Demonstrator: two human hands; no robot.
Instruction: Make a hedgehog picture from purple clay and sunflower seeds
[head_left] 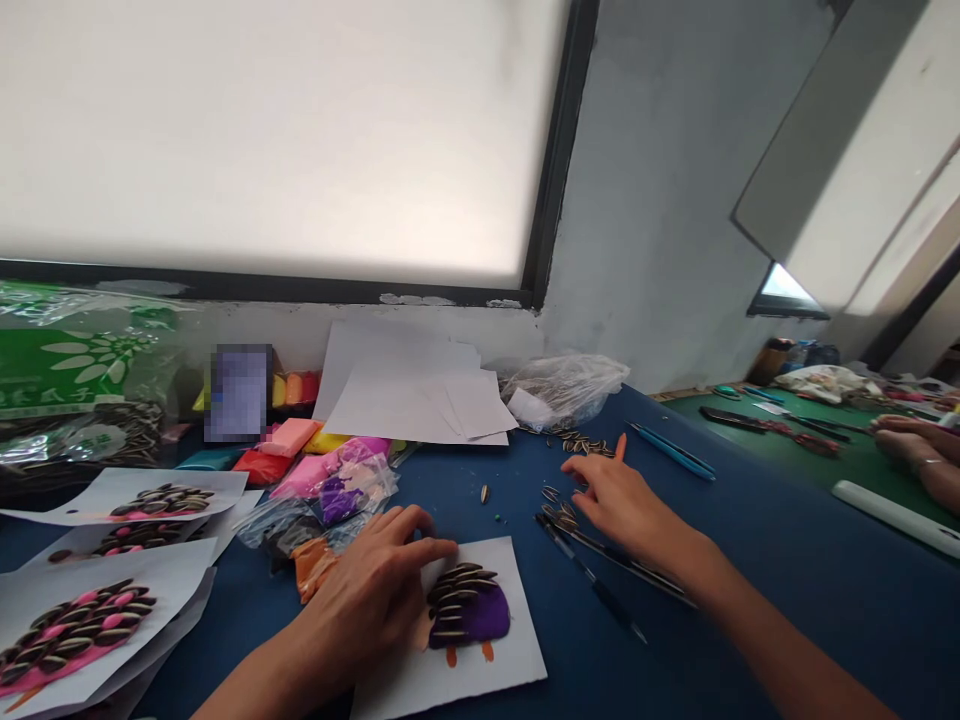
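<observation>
My left hand (382,570) lies over the left side of a white paper sheet (517,672), its index finger stretched along the top edge. On that sheet is a purple clay shape (489,612) with several striped sunflower seeds (459,590) stuck in rows on its left part and two small orange clay feet below. Beyond the sheet, my right hand (615,500) hovers near loose sunflower seeds (559,515), fingers apart, and no seed shows between them. A pen (600,590) and metal tweezers (637,568) rest beside this hand. A single seed (485,493) lies apart on the blue table.
Finished seed-and-clay pictures (82,635) are stacked at left, near a bag of seeds (90,400). Colourful clay packets (337,480), blank paper (405,395) and a plastic bag (570,385) line the wall. Blue tweezers (671,450) lie right; another person's hand (919,450) is at far right.
</observation>
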